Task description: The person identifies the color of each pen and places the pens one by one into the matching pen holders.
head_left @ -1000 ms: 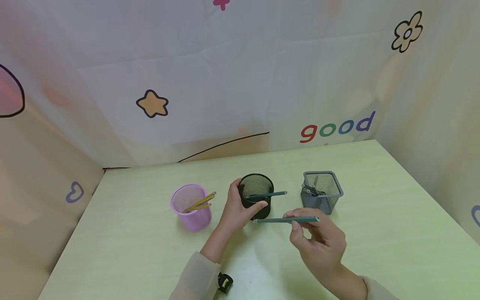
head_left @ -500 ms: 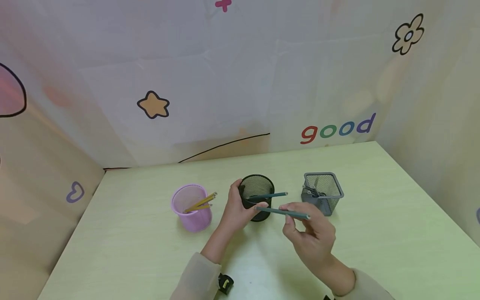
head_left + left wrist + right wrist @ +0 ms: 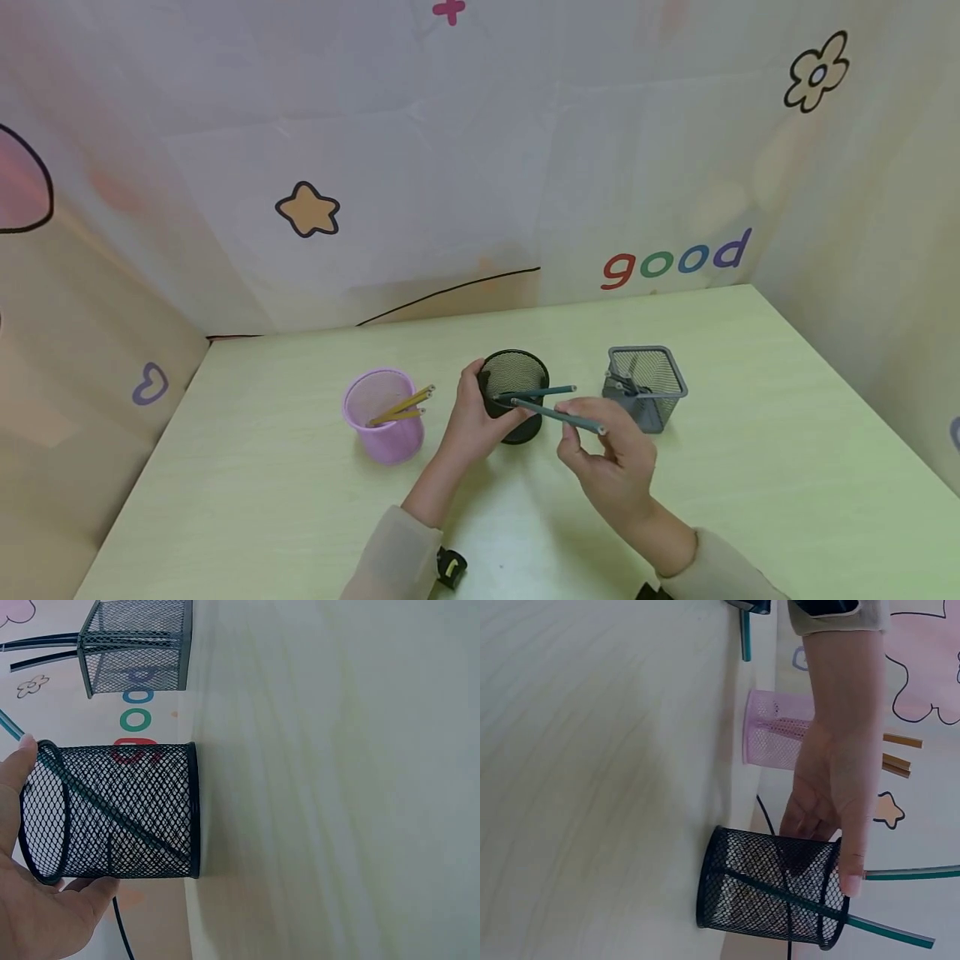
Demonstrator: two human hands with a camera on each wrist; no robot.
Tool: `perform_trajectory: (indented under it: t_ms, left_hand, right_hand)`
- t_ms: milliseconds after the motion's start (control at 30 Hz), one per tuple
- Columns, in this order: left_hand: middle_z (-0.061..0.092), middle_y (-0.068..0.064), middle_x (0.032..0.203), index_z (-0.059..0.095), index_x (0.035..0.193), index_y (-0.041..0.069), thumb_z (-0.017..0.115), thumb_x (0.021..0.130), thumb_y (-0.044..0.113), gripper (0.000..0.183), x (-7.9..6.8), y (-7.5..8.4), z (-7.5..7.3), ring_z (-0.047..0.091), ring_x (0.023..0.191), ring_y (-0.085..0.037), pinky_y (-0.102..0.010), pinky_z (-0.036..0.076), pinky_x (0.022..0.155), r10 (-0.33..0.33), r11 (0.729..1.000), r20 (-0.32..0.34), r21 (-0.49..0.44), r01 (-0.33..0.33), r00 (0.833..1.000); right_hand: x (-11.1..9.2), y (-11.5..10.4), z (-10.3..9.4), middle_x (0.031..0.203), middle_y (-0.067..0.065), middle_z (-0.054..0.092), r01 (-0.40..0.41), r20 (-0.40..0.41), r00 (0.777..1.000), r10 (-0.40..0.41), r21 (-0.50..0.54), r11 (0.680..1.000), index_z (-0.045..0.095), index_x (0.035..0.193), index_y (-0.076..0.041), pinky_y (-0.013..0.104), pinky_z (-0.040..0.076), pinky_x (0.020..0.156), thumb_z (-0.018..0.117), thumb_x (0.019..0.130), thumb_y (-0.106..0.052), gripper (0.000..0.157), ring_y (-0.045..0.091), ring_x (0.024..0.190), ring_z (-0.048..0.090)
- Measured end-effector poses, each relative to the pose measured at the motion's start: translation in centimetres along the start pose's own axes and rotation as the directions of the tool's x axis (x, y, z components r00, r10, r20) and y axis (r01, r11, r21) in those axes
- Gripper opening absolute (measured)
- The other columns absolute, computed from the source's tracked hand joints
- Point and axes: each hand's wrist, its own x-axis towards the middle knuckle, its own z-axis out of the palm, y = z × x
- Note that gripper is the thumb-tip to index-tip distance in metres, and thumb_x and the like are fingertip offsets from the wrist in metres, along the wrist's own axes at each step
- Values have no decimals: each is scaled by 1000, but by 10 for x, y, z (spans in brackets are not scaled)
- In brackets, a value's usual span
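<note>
My left hand (image 3: 476, 429) grips the round black mesh pencil cup (image 3: 528, 432) by its side and rim. A dark green pencil (image 3: 553, 390) leans inside the cup, its end sticking out over the right of the rim. With thumb and fingers my right hand (image 3: 613, 458) pinches a second green pencil (image 3: 542, 409). That pencil slants, and its left end is right at the cup's front rim, overlapping the left thumb in the head view. In the right wrist view, the held pencil (image 3: 911, 874) shows beside the left thumb, above the cup's mouth.
A pink mesh cup (image 3: 390, 446) with several yellow pencils (image 3: 405, 406) stands to the left. At the right stands a square grey mesh holder (image 3: 651, 414) with dark pencils. Another green stick (image 3: 745, 637) shows near the left wrist's black camera (image 3: 451, 568).
My right hand has moved left and away from me, bringing its pencil from in front of the black cup to the cup's rim. The left hand keeps its grip on the cup.
</note>
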Motion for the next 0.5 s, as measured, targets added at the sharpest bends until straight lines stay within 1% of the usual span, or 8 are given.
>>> perform_trajectory:
  t_ms: [133, 267, 300, 500]
  left_hand:
    - [37, -21, 141, 21, 145, 0, 79, 76, 30, 95, -1, 0, 0, 43, 128, -34, -52, 36, 107, -6, 1000, 7, -4, 6, 1000]
    - [37, -21, 141, 21, 144, 0, 79, 77, 29, 94, -1, 0, -1, 43, 128, -34, -51, 37, 107, 3, 1000, 8, -7, -3, 1000]
    - [37, -22, 141, 21, 144, -1, 79, 77, 29, 94, -1, 0, -1, 43, 127, -34, -51, 37, 107, 6, 1000, 6, -6, -6, 1000]
    - [38, -23, 140, 23, 143, -1, 79, 76, 27, 92, 0, -1, 0, 45, 125, -34, -50, 37, 106, 26, 1000, -6, -12, -26, 1000]
  right_hand:
    - [-6, 3, 0, 92, 10, 69, -19, 14, 1000, 20, -71, 997, 56, 80, 20, 11, 52, 74, 58, 77, 10, 11, 10, 89, 65]
    - [-9, 4, 0, 92, 11, 68, -66, 17, 998, 68, -102, 993, 54, 84, 20, 9, 50, 71, 58, 81, 6, 15, 8, 90, 64]
    - [-10, 4, 0, 94, 10, 67, -80, 18, 996, 83, -106, 991, 53, 85, 20, 9, 51, 72, 58, 80, 6, 16, 7, 90, 64]
    - [-11, 7, 2, 93, 16, 64, -130, 20, 991, 133, -123, 984, 49, 93, 22, 13, 53, 76, 56, 80, 9, 19, 7, 91, 64]
